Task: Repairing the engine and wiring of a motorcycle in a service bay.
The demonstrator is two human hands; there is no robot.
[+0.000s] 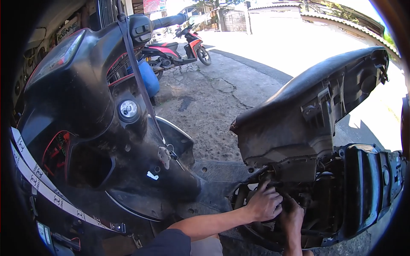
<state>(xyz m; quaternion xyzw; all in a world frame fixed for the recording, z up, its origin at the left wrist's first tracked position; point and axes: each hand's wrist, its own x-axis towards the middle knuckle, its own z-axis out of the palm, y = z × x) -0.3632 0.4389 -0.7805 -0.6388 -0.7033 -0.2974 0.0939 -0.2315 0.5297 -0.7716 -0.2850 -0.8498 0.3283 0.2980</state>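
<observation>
Both hands are inside the opened body of a black scooter (166, 187), below its tilted-up seat (282, 115). My left hand (264, 204) reaches in from the lower left, its fingers curled together near the seat's hinge end. Close beside it on the right, my right hand (292, 217) comes up from the lower edge, fingers bent into the dark engine bay (322, 198). Whatever the fingertips of either hand grip is lost in shadow and too small to name. The seat's underside, with a bracket (311, 112), rises just above the hands.
A dark lanyard (137, 77) with keys (165, 157) hangs down the scooter's front panel. A white printed strap (47, 185) crosses at the left. The glossy black rear body panel (363, 187) lies right of my hands. Farther off stand a red-and-black scooter (175, 53) and a blue drum (148, 79).
</observation>
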